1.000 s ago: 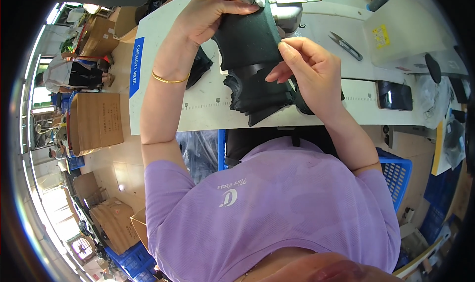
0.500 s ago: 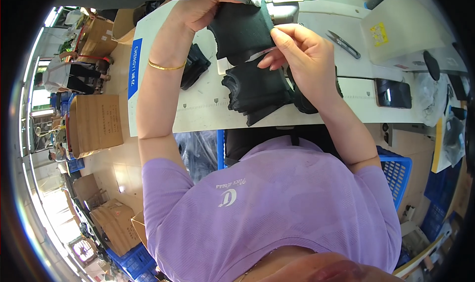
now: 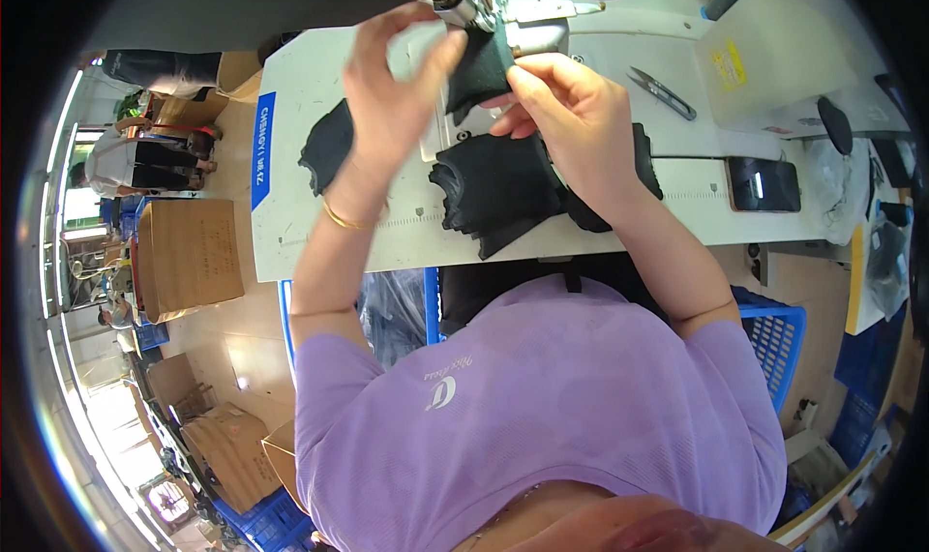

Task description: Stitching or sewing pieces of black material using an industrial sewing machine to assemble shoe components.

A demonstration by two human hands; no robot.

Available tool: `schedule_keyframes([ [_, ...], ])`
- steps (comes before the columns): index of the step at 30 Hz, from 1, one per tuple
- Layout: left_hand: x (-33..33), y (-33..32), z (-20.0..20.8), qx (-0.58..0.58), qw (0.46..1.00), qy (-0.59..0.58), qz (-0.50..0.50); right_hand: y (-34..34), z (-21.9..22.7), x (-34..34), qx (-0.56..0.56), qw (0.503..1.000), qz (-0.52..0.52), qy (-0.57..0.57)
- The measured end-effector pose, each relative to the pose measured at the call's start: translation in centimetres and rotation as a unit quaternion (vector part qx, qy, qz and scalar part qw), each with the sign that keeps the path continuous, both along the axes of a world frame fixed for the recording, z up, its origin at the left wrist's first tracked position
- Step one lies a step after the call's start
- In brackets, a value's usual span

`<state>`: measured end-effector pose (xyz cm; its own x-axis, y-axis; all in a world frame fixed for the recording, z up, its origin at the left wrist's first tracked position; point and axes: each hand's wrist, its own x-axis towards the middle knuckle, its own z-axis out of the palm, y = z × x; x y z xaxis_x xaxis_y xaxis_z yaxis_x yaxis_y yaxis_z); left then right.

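Note:
A small dark fabric piece (image 3: 479, 68) lies under the needle area of the sewing machine (image 3: 464, 10). My right hand (image 3: 576, 117) pinches its right edge between thumb and fingers. On the other side, my left hand (image 3: 397, 88) is blurred by motion. Its thumb and fingers stand apart, the thumb close to the fabric's left edge, with nothing seen in its grasp. Nearer to me lies a stack of black fabric pieces (image 3: 498, 184). More black pieces (image 3: 642, 170) sit partly hidden beneath my right hand, and another dark piece (image 3: 327, 146) rests left of my left wrist.
Thread snips (image 3: 664, 93) and a phone (image 3: 764, 184) lie on the right of the white machine table (image 3: 319, 228). Behind them stands a translucent plastic bin (image 3: 774, 59). A blue crate (image 3: 774, 339) is at my right side. Cartons (image 3: 189, 257) and other people are off to the left.
My left hand has let go of the fabric and come back toward me, its fingers spreading. The fabric piece looks narrower now. My right hand keeps its pinch, shifted slightly left.

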<state>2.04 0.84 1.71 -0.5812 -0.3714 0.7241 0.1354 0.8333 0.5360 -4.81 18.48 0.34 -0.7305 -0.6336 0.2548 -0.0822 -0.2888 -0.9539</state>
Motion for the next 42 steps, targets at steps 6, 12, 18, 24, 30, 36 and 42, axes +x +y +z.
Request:
schedule_keyframes([
  [6,1.5,2.3,-1.0,-0.083,0.991,0.021,-0.101,0.6,-0.4,0.4,-0.001,1.0,-0.008,0.03],
  [12,1.1,2.7,-0.5,-0.059,0.989,0.051,-0.125,0.7,-0.7,0.2,-0.019,0.999,-0.006,0.051],
  [18,0.7,3.2,-1.2,-0.282,0.948,0.146,-0.036,1.1,0.0,-0.1,0.036,0.994,-0.021,0.104],
  [24,1.0,3.7,-0.9,-0.367,0.919,0.144,-0.024,1.2,0.0,0.0,0.019,0.996,0.002,0.088],
  [30,1.1,3.6,-0.8,-0.382,0.913,0.142,-0.027,1.1,-0.1,-0.4,-0.006,0.998,0.034,0.05],
  [36,1.1,3.4,-0.8,-0.405,0.902,0.147,-0.032,1.0,0.4,-0.4,0.014,0.999,0.026,0.037],
  [42,1.4,4.1,-0.7,-0.351,0.932,0.091,-0.02,1.0,0.0,-0.8,0.074,0.994,0.003,0.076],
])
